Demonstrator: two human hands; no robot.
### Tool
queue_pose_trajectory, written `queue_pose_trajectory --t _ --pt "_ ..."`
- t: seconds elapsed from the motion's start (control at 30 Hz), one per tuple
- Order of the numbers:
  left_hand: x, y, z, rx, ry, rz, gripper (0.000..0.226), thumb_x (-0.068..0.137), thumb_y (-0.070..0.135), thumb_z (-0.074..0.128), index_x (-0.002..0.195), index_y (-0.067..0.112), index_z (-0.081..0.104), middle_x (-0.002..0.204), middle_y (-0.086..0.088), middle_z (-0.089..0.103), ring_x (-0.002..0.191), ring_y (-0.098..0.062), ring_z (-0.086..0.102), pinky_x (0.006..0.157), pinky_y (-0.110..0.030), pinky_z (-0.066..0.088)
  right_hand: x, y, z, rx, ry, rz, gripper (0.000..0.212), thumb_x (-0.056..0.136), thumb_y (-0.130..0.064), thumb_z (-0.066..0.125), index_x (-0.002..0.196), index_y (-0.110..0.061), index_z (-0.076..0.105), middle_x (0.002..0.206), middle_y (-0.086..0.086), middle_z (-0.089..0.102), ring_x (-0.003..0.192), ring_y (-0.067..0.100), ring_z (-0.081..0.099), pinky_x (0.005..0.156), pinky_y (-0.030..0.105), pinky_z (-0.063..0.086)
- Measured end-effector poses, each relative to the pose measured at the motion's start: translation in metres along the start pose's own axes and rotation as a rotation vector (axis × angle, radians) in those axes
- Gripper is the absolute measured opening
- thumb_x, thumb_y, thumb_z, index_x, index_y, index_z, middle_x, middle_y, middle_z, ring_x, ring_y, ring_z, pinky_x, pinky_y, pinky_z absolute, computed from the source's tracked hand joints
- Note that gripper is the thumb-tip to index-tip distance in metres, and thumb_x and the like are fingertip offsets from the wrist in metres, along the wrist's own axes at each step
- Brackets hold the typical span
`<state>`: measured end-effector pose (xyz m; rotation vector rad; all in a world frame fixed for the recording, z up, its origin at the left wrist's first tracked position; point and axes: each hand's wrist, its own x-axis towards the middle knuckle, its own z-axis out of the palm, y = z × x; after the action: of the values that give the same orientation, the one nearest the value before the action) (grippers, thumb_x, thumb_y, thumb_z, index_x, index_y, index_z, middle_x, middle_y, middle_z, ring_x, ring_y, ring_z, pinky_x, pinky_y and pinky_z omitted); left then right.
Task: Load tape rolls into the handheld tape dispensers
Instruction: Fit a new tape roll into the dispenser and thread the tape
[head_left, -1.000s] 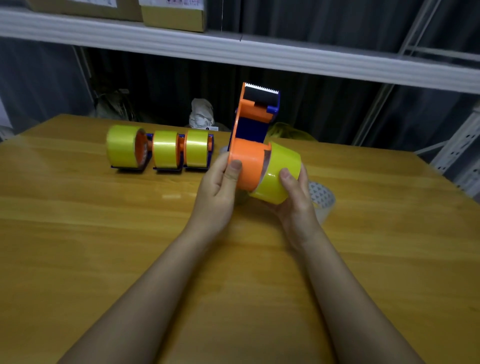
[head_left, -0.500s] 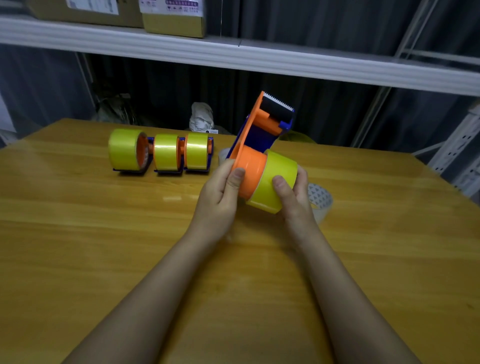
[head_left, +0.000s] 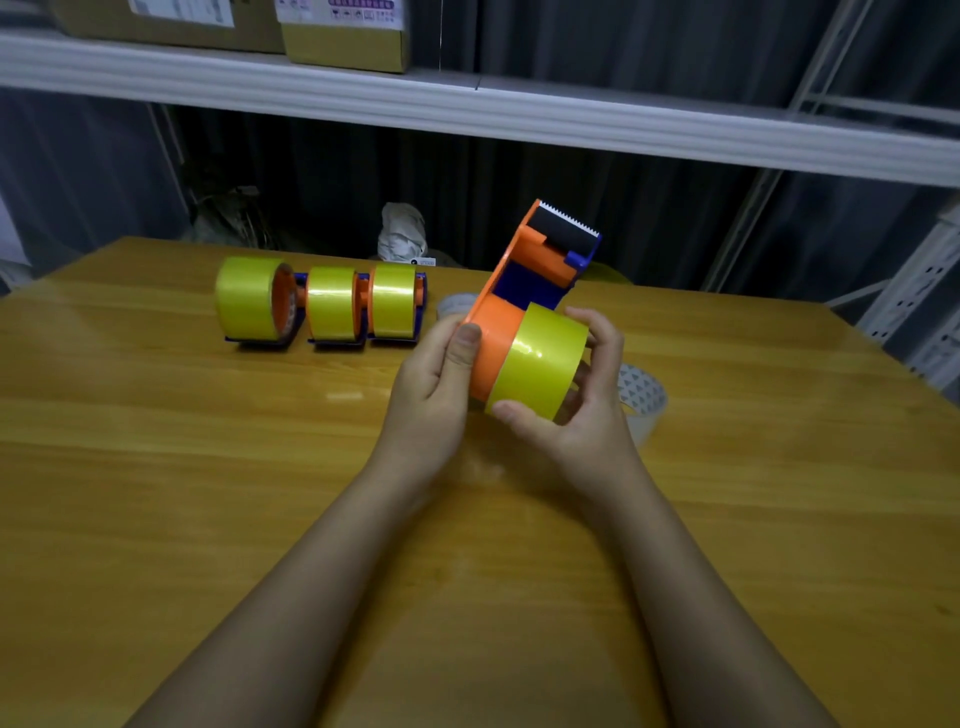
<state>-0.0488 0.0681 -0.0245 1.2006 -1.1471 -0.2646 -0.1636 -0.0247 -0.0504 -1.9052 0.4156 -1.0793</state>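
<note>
Head view: above a glossy wooden table (head_left: 208, 493), left hand (head_left: 431, 395) grips an orange dispenser (head_left: 511, 312); right hand (head_left: 587, 410) clasps its yellow tape roll (head_left: 537, 361), white shelving (head_left: 467, 111) behind.

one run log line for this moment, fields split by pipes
step: seating roll | left hand: grips orange dispenser | right hand: grips yellow tape roll | loaded dispensers: three in a row behind
</note>
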Motion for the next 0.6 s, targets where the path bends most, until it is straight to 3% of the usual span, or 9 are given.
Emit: queue_pose_trajectory --t 0.1,0.2,0.4,0.5,0.6 --pt "0.001 -0.002 -0.001 -0.011 0.011 -0.03 0.024 0.095 0.032 0.032 0.09 0.026 0.054 0.072 0.018 0.058 0.068 0.006 0.053 0.06 -0.008 0.039 0.0 0.0 -0.001 -0.107 0.001 -0.015 0.093 0.06 -0.048 0.083 0.129 -0.049 0.022 0.14 0.003 0.032 0.121 0.019 0.049 0.087 0.042 0.055" --pt "0.002 -0.001 -0.001 -0.013 0.009 -0.055 0.025 0.099 0.026 0.031 0.087 0.025 0.053 0.067 0.025 0.056 0.065 0.006 0.053 0.057 -0.008 0.04 -0.001 -0.001 0.001 -0.14 0.011 -0.036 0.095 0.059 -0.048 0.084 0.131 -0.047 0.021 0.14 0.002 0.031 0.122 0.016 0.048 0.086 0.037 0.056" --pt "0.0 -0.002 0.0 0.026 -0.023 -0.026 0.026 0.101 0.031 0.031 0.088 0.027 0.054 0.072 0.012 0.055 0.067 0.001 0.054 0.059 -0.01 0.04 -0.001 0.001 0.006 -0.07 0.035 0.028 0.084 0.063 -0.055 0.077 0.128 -0.042 0.026 0.133 -0.001 0.041 0.112 0.017 0.055 0.078 0.037 0.057" --pt "-0.001 -0.005 0.003 0.045 -0.065 -0.019 0.026 0.097 0.032 0.033 0.087 0.024 0.055 0.075 0.009 0.052 0.069 -0.001 0.051 0.062 -0.013 0.04 0.0 -0.001 0.009 0.103 0.034 0.089 0.066 0.066 -0.054 0.067 0.12 -0.036 0.033 0.12 -0.003 0.048 0.097 -0.001 0.057 0.071 0.019 0.05" --pt "-0.001 -0.008 0.004 0.02 -0.082 -0.025 0.027 0.096 0.031 0.033 0.087 0.019 0.056 0.075 0.007 0.051 0.069 -0.002 0.05 0.062 -0.015 0.04 0.001 -0.001 0.01 0.171 0.037 0.122 0.062 0.067 -0.052 0.065 0.118 -0.033 0.036 0.116 -0.004 0.05 0.089 -0.007 0.057 0.068 0.014 0.048"
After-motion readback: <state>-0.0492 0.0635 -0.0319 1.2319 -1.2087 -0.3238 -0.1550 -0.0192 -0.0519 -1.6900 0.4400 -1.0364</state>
